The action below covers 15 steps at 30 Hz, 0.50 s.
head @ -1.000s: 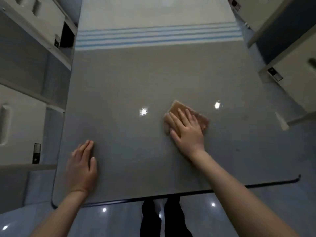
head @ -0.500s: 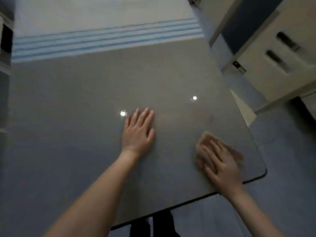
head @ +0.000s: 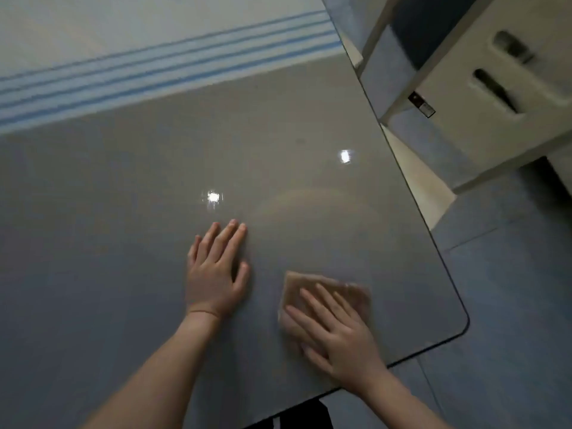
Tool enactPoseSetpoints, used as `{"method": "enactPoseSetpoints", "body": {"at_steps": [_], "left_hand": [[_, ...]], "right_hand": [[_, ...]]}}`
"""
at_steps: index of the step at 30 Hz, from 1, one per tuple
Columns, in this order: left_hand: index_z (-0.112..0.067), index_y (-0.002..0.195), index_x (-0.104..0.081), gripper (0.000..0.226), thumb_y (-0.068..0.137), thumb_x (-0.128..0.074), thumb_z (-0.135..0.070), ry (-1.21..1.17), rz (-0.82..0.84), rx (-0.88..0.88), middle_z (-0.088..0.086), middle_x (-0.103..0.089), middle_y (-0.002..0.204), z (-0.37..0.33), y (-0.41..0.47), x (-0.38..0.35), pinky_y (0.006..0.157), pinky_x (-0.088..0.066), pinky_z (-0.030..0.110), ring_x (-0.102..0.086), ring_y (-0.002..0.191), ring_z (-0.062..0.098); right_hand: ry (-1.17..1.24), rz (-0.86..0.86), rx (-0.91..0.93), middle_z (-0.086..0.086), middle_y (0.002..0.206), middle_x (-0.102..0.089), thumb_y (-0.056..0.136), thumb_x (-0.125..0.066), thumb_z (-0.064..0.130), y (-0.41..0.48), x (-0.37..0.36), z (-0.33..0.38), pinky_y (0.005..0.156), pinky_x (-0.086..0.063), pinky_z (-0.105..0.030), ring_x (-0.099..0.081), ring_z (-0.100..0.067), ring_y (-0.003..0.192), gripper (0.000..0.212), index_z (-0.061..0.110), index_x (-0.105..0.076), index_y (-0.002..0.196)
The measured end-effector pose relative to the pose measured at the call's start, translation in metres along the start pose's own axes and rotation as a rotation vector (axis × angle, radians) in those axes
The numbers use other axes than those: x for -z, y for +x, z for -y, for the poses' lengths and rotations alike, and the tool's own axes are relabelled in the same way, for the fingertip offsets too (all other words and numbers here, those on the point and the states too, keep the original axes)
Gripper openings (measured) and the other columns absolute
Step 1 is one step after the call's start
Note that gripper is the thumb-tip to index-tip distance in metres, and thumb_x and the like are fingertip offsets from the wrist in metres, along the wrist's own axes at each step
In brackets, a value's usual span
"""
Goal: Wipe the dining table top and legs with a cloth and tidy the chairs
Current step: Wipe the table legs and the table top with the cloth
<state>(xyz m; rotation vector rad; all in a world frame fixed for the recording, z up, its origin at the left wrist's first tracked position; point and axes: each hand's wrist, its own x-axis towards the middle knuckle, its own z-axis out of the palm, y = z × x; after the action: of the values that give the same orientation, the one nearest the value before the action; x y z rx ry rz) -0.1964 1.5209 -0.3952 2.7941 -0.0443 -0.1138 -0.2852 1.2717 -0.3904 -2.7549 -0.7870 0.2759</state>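
Two hands: both flat on the bench (head: 123,212), fingers straight
cloth (head: 305,286): lying flat near the right front corner, long axis left-right
right hand (head: 337,335): spread, pressing on cloth, no grip
left hand (head: 213,274): palm on bare bench, just beside cloth

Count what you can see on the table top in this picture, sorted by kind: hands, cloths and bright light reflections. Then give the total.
Hands: 2 (left hand, right hand)
Cloths: 1 (tan cloth, under the right hand)
Light reflections: 2 (near reflection, far reflection)
Total: 5
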Motion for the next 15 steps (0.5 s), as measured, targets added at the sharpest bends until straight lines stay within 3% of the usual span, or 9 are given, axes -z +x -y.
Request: {"method": "enactPoseSetpoints", "body": {"at_steps": [2,5,8,11,15], "left_hand": [[-0.028,0.142,-0.042,0.061,0.082,-0.043,-0.034,0.0,0.011,0.011,-0.005,-0.042,0.148,-0.001,0.001,0.0,0.116,-0.022,0.044,-0.031,0.141,0.021],[-0.027,0.143,-0.042,0.061,0.082,-0.043,-0.034,-0.002,0.029,0.016,-0.006,-0.042,0.149,-0.001,0.001,0.001,0.116,-0.021,0.043,-0.03,0.141,0.021],[-0.028,0.142,-0.042,0.062,0.081,-0.045,-0.034,-0.023,0.017,0.015,-0.008,-0.04,0.149,0.0,0.002,0.0,0.117,-0.02,0.042,-0.03,0.141,0.019],[-0.029,0.142,-0.042,0.062,0.081,-0.046,-0.032,-0.038,0.006,0.017,-0.011,-0.039,0.149,0.0,0.003,0.0,0.116,-0.023,0.045,-0.031,0.142,0.017],[-0.029,0.142,-0.042,0.061,0.081,-0.046,-0.032,-0.038,0.008,0.005,-0.011,-0.04,0.149,0.002,0.003,-0.002,0.114,-0.025,0.046,-0.031,0.142,0.017]], "right_hand": [[-0.056,0.051,0.109,0.005,0.158,-0.029,0.083,-0.06,0.048,-0.042,0.009,-0.036,0.112,-0.031,-0.04,-0.021,-0.02,0.148,0.07,0.041,-0.034,0.147],[-0.017,-0.002,-0.076,0.004,0.157,-0.03,0.085,-0.054,0.046,-0.016,0.029,-0.104,0.112,-0.03,-0.043,-0.022,-0.021,0.148,0.068,0.046,-0.028,0.148],[0.036,-0.186,-0.295,-0.002,0.155,-0.035,0.088,-0.045,0.047,0.095,0.047,-0.15,0.115,-0.025,-0.041,-0.029,-0.029,0.143,0.059,0.037,-0.038,0.146],[-0.006,-0.256,-0.445,-0.006,0.155,-0.037,0.088,-0.033,0.052,0.24,0.066,-0.17,0.115,-0.021,-0.041,-0.028,-0.032,0.143,0.061,0.034,-0.04,0.146],[-0.017,-0.212,-0.392,-0.007,0.159,-0.029,0.09,-0.038,0.05,0.353,0.067,-0.121,0.119,-0.012,-0.04,-0.021,-0.032,0.147,0.061,0.034,-0.034,0.149]]}}
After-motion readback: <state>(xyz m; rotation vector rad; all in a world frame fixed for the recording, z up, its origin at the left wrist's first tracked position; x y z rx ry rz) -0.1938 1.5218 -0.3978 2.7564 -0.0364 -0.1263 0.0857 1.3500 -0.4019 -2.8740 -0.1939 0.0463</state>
